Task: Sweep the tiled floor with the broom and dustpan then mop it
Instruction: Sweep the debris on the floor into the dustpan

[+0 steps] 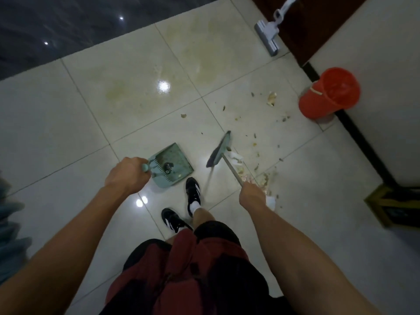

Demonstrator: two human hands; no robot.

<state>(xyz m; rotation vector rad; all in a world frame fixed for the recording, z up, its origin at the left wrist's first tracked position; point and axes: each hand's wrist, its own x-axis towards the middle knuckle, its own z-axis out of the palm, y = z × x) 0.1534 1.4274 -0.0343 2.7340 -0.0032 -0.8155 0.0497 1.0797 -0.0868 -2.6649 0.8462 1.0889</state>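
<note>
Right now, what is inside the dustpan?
The dustpan holds a small dark clump and a pale scrap near its comb. The left hand covers the handle; nothing else inside shows.

The tiled floor (127, 110) is glossy and smooth, mirroring lights. On it, the dustpan (176, 160) looks like matt green plastic. Right of the dustpan, the broom (219, 150) has a thin metallic handle; farther right, the bucket (329, 94) looks like smooth red plastic.

A teal dustpan (173, 162) is lying on glossy white floor tiles (79, 114); a red bucket (329, 94) is standing by; black-and-white sneakers (193, 192) are showing.
</note>
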